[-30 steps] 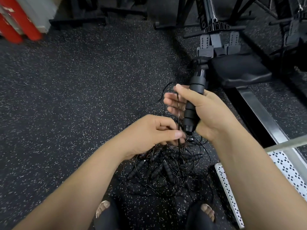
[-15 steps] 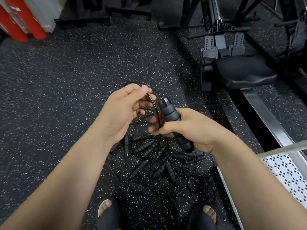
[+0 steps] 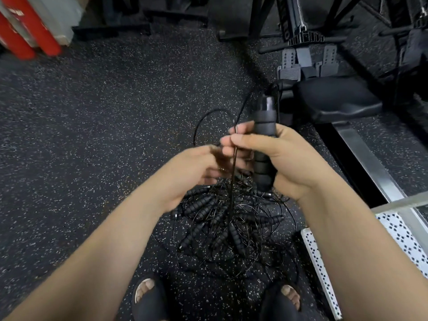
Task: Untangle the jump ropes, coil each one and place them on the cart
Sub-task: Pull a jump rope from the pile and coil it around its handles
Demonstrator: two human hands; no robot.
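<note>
A tangled pile of black jump ropes (image 3: pixel 228 230) with ribbed foam handles lies on the speckled floor between my feet. My right hand (image 3: pixel 284 158) is shut on one upright black foam handle (image 3: pixel 264 144) above the pile, and its fingertips also pinch the thin black cord (image 3: pixel 233 172) that runs down into the tangle. A loop of that cord (image 3: pixel 203 121) arcs to the upper left. My left hand (image 3: pixel 194 172) is blurred just left of the cord, fingers curled toward it; I cannot tell whether it grips the cord.
The white perforated cart shelf (image 3: pixel 324 274) with its metal frame is at the lower right. A rowing machine with black seat (image 3: pixel 335 100) and steel rail (image 3: pixel 368 163) stands on the right. Red and white equipment (image 3: pixel 30 26) is at the far left.
My right hand has swung the handle back upright and raised it. My left hand has dropped from the cord loop and moved down toward the cord below my right fingers.
</note>
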